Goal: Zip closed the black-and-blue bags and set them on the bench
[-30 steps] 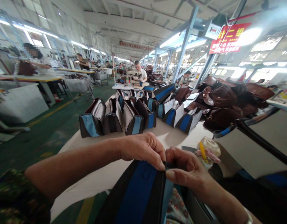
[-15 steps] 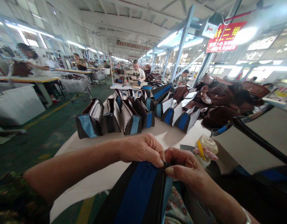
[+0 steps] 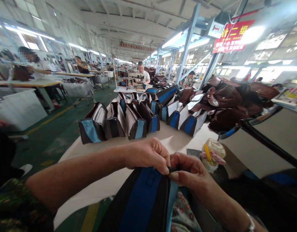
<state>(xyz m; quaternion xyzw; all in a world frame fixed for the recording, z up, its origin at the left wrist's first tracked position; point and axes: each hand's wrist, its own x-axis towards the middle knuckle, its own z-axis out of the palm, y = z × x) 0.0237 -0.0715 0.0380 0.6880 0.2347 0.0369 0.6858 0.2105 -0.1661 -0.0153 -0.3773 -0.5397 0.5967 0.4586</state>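
So the bag (image 3: 141,199) I've got is right in front of me, at the near edge of the surface (image 3: 179,145); dark sides, wide blue stripe down the middle, tilted with its narrow end up; my left hand (image 3: 147,156) and right hand (image 3: 194,170) are almost touching at its top right corner; the fingers (image 3: 164,169) of both are pinched tight on the edge there, thumbs nearly tip to tip, so whatever's between them is mostly hidden; some floral cloth (image 3: 184,209) shows low down, just right of the bag; I've got a bangle (image 3: 251,222) on my right wrist and a camo sleeve (image 3: 23,206) on my left arm.

Near my right hand there's a pale roll (image 3: 212,146) with a yellow thing and a pink rag against it; right of that, a big open bag (image 3: 269,145) with pale lining; farther back, striped bags (image 3: 90,129) stand in rows, beside a heap of brown bags (image 3: 227,96); beyond those, a co-worker (image 3: 144,75) sits behind a sewing machine.
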